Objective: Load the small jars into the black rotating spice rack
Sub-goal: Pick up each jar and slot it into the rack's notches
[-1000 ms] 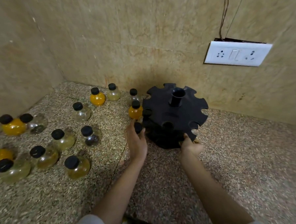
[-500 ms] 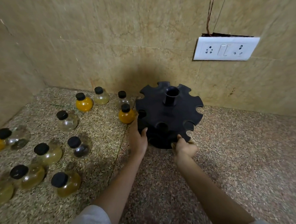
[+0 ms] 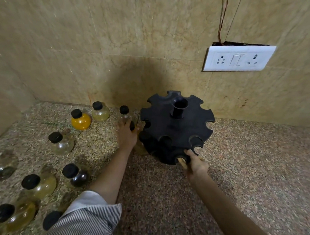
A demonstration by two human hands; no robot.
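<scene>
The black rotating spice rack (image 3: 176, 127) stands on the speckled counter near the back wall, its top-tier slots empty. My left hand (image 3: 126, 136) is closed over a black-capped jar (image 3: 132, 125) pressed against the rack's left side; an amber body shows below the hand. At the front slot of the rack's lower tier, my right hand (image 3: 196, 164) grips a yellowish jar (image 3: 181, 163), mostly hidden. Loose jars stand to the left: an orange one (image 3: 80, 121), a pale one (image 3: 100, 113), a clear one (image 3: 124, 115) and a dark one (image 3: 75, 175).
Several more black-capped jars (image 3: 37, 186) crowd the counter's left edge near my striped sleeve (image 3: 84, 220). A white socket plate (image 3: 238, 58) with wires above it sits on the back wall. A side wall closes the corner at left. Bare counter (image 3: 252, 166) lies right of the rack.
My left hand has slid farther back along the rack's left side, onto the jar there. My right hand stays at the lower front slot. The view has shifted down and left.
</scene>
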